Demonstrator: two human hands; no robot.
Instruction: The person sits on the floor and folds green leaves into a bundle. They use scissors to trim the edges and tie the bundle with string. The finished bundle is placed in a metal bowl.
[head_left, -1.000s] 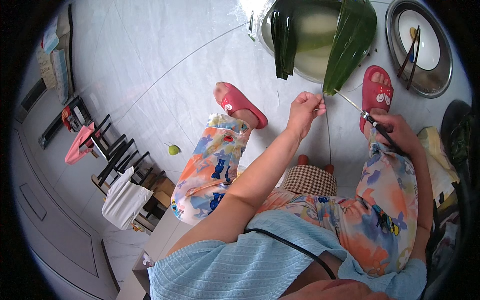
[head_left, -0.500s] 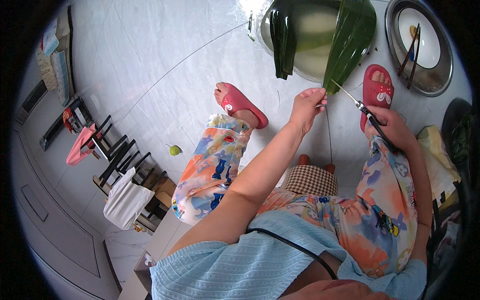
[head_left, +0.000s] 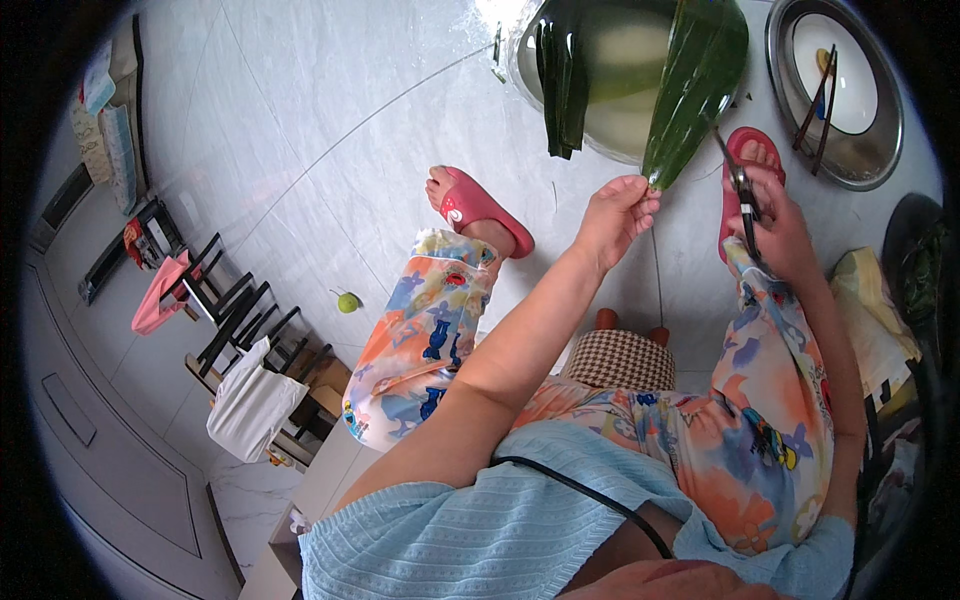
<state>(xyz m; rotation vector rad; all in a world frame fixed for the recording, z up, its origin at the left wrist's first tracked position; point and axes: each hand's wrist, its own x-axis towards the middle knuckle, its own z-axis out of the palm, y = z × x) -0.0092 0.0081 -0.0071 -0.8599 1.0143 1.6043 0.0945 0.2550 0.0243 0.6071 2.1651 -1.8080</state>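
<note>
Between the thumb and fingers of my left hand [head_left: 622, 212] is the narrow near end of a long green leaf [head_left: 695, 85]. The leaf fans out away from me over a basin of cloudy water [head_left: 625, 55]. My right hand [head_left: 780, 225] grips scissors with dark handles [head_left: 748, 205], above the right slipper. Their blades point away from me, beside the leaf's right edge and apart from its tip; motion blurs them a little. More dark green leaves [head_left: 565, 90] hang over the basin's near left rim.
A metal tray [head_left: 885, 165] with a white bowl [head_left: 860, 110] and brown chopsticks [head_left: 826, 115] stands at the far right. Red slippers [head_left: 490, 215] are on my feet. A green fruit [head_left: 347, 302] lies on the floor at left, near a black rack [head_left: 250, 310]. A checked stool [head_left: 622, 360] is beneath me.
The scissors have swung away from the leaf's near tip, up and to the right, with my right hand. My left hand keeps its pinch on the leaf almost in place.
</note>
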